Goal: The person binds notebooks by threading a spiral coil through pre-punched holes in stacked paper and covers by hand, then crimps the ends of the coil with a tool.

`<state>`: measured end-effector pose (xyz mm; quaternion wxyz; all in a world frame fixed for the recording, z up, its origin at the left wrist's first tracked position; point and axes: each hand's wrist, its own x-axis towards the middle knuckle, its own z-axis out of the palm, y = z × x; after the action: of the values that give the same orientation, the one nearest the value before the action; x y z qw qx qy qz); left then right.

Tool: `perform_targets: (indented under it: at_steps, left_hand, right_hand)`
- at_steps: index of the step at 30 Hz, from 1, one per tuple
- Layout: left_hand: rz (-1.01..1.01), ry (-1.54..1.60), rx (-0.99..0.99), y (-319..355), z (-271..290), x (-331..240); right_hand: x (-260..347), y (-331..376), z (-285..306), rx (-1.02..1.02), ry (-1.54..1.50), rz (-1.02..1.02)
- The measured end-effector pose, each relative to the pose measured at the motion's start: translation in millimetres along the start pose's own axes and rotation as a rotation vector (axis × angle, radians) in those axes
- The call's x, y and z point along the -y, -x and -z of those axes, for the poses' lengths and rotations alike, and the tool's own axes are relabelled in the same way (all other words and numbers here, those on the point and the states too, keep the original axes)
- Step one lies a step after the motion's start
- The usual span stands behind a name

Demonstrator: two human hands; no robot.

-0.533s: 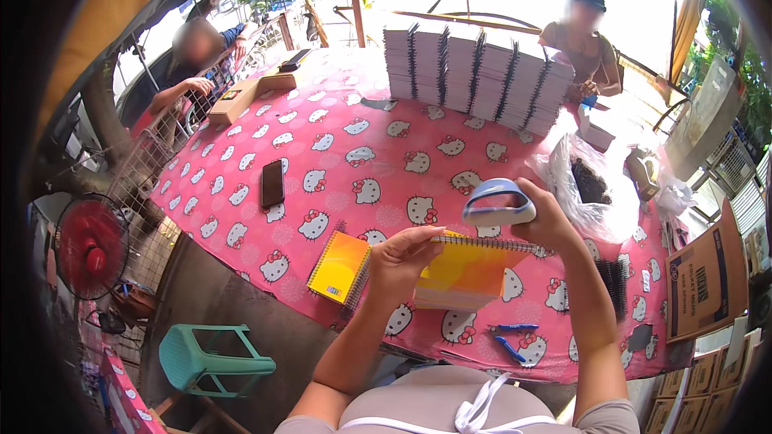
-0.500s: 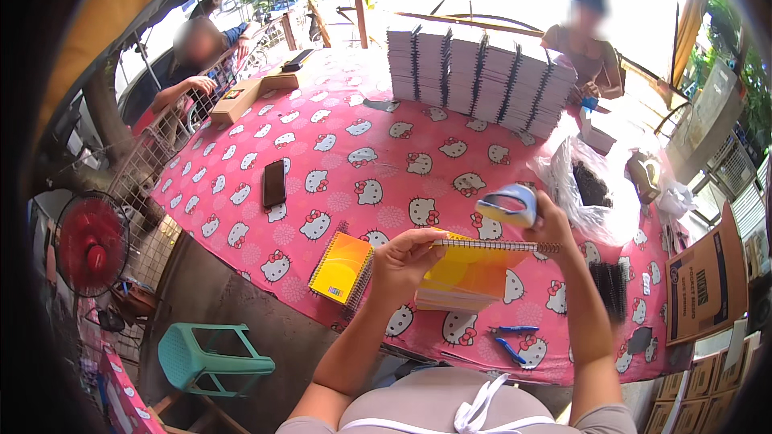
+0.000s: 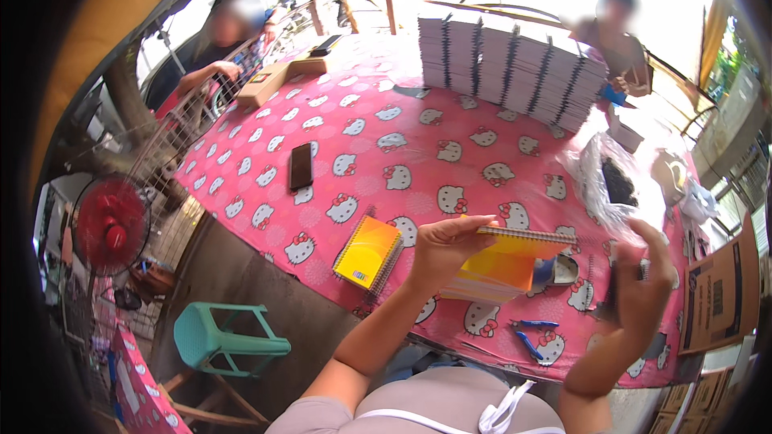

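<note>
My left hand [image 3: 445, 247] is raised over the pink cat-print tablecloth [image 3: 378, 124] and grips an orange-yellow spiral notebook [image 3: 515, 261] by its left edge. My right hand [image 3: 643, 289] is blurred, just right of the notebook, its back toward me; I cannot make out anything in it. A blue and white tool [image 3: 556, 272] lies on the cloth between the notebook and that hand. A second orange spiral notebook [image 3: 368, 251] lies flat to the left.
Tall stacks of spiral notebooks [image 3: 515, 64] stand at the back. A black phone [image 3: 301, 165], blue pliers [image 3: 531, 341], a plastic bag [image 3: 607, 181] and a cardboard box [image 3: 269, 80] are on the table. Two people [image 3: 229, 32] [image 3: 615, 20] sit opposite. Red fan [image 3: 110, 223], green stool [image 3: 225, 341] at left.
My right hand held the blue and white tool above the notebook; the tool now lies on the cloth and the hand has dropped to the right. The notebook stays in my left hand.
</note>
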<state>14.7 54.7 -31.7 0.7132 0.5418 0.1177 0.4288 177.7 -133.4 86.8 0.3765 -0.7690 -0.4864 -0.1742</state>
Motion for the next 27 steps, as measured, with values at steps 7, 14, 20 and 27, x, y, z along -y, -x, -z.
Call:
perform_targets:
  at_steps: [7,14,20,27]
  left_hand:
    - [0.045,-0.085,0.015,-1,4,0]
    - [-0.091,-0.166,0.076,-1,4,-6]
    - [-0.813,-0.630,0.137,21,-30,-67]
    - [-0.541,-0.696,0.176,50,-21,-5]
  right_hand:
    - [46,-42,-78,0.665,0.029,0.415]
    - [-20,104,-46,0.321,-0.364,0.041]
    - [-104,244,-109,0.655,0.199,-0.245]
    - [-76,207,-84,0.384,-0.094,-0.276]
